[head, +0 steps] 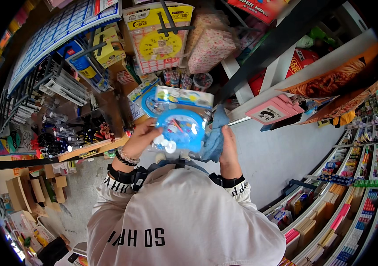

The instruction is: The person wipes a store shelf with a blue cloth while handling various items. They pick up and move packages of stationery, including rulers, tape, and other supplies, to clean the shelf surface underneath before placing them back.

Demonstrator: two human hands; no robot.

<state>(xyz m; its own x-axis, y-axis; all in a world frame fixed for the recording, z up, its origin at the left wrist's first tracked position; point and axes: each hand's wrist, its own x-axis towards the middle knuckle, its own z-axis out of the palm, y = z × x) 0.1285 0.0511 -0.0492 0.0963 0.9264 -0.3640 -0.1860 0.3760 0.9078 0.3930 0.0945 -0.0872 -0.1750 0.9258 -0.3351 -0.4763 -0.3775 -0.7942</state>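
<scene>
My left hand [141, 138] grips the left edge of a blue toy clock [180, 128] in a clear plastic bag with a printed header card. White round pieces lie at the bag's lower left. My right hand [229, 149] holds a blue cloth [215, 141] against the right side of the bag. Just behind the held pack, a similar blue clock pack [152, 103] rests at the shelf, partly covered by it. Bracelets circle my left wrist, and black bands sit on both forearms.
Pens [102, 133] and markers fill a wooden shelf at left. Metal hooks hold a yellow learning clock pack [160, 43] and floral pouches [212, 50]. A pink clipboard [273, 111] hangs at right. Stocked shelves [328, 199] curve along the right, and cardboard boxes [21, 194] stand at lower left.
</scene>
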